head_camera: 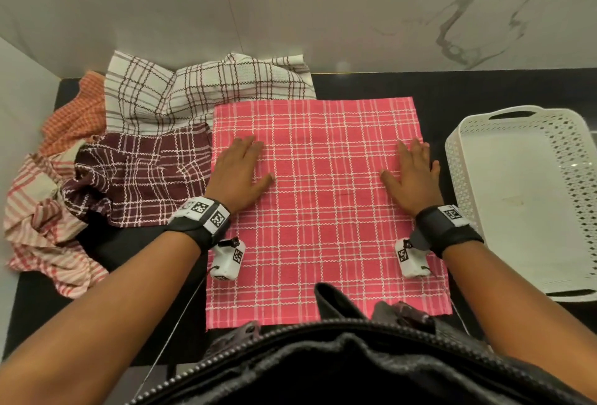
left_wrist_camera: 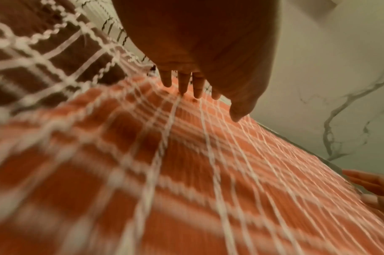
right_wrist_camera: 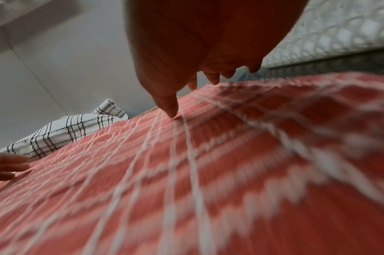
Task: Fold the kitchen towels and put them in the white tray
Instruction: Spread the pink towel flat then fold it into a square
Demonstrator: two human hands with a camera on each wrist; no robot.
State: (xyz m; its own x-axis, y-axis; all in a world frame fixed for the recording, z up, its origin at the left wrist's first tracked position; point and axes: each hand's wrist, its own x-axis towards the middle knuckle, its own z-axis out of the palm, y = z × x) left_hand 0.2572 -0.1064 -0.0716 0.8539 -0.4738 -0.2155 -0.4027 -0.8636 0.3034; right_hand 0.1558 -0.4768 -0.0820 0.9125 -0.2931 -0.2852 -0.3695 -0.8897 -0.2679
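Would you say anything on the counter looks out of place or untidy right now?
Only the heap at the left: the maroon towel, striped towel, orange towel and white checked towel lie crumpled and overlapping. The pink towel lies flat and the white tray sits square.

We see both bare forearms reaching forward, the left hand (head_camera: 239, 172) and right hand (head_camera: 412, 173) lying palm-down, fingers straight and slightly spread, well apart, each wrist wearing 1 black strap.

Black counter (head_camera: 468, 88) (towels (head_camera: 323, 210), white tray (head_camera: 517, 197))
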